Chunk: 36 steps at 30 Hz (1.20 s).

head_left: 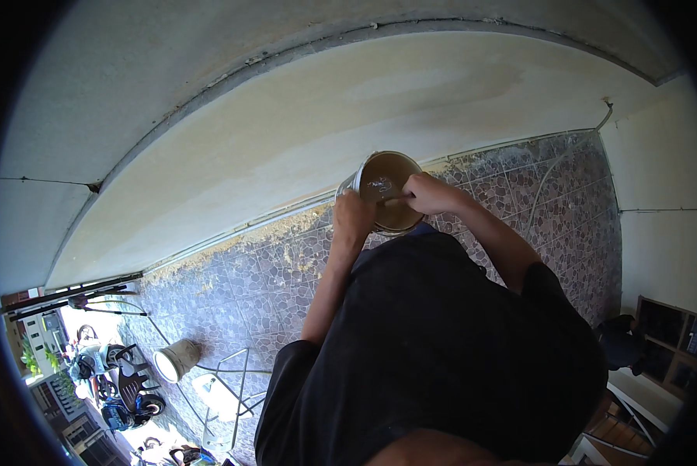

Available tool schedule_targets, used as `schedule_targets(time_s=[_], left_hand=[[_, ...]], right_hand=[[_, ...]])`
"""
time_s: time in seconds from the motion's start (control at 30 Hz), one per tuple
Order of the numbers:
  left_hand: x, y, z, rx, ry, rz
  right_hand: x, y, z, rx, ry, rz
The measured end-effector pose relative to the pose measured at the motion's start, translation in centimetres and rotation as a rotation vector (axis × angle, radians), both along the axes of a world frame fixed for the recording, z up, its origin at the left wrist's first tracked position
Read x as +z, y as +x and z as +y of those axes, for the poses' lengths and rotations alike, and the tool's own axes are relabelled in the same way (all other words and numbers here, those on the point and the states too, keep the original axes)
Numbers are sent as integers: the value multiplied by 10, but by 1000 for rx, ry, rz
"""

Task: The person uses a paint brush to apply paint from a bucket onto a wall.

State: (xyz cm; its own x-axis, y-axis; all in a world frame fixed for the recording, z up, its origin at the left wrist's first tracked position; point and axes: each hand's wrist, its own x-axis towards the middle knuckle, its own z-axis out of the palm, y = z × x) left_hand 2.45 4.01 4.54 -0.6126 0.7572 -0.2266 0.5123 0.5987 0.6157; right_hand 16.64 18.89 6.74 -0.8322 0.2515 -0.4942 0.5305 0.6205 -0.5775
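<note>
In front of my body a round bucket (392,165) is tilted, its mouth toward me, with brownish contents and a pale, shiny patch inside. My left hand (353,216) is closed at the bucket's left rim, its fingertips partly hidden. Over the right side of the mouth my right hand (430,193) is closed around one end of a pale, stick-like thing (396,199). That thing reaches across the opening toward my left hand; its kind is too small to make out.
A pale wall (286,147) rises just beyond the bucket. Crumbly debris (286,227) lies along its foot on the patterned tile floor (232,291). At the lower left are another bucket (177,360), a metal-framed folding chair (222,396) and a motorcycle (123,404). A thin hose (546,175) runs at right.
</note>
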Motion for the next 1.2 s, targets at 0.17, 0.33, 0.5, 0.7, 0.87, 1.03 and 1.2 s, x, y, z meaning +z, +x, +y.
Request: schedule_targets(time_s=[0.17,0.33,0.5,0.7,0.87,1.03,1.2], left_hand=[[0,-3,1,-37,-6,8],[-2,0,0,-5,-17,3],[1,3,0,24,-3,15],[9,3,-2,9,-5,-10],[4,0,-4,15,-35,-33],[-7,0,-5,14,10,18],[-1,0,-3,29,8,-2]], right_hand=[[-12,5,-5,-103,78,207],[7,1,-5,-15,60,47],[-1,5,-6,-47,40,86],[-19,8,-21,-65,258,286],[-28,10,-23,-14,255,214],[-18,10,-22,4,248,195],[-12,9,-25,35,328,57]])
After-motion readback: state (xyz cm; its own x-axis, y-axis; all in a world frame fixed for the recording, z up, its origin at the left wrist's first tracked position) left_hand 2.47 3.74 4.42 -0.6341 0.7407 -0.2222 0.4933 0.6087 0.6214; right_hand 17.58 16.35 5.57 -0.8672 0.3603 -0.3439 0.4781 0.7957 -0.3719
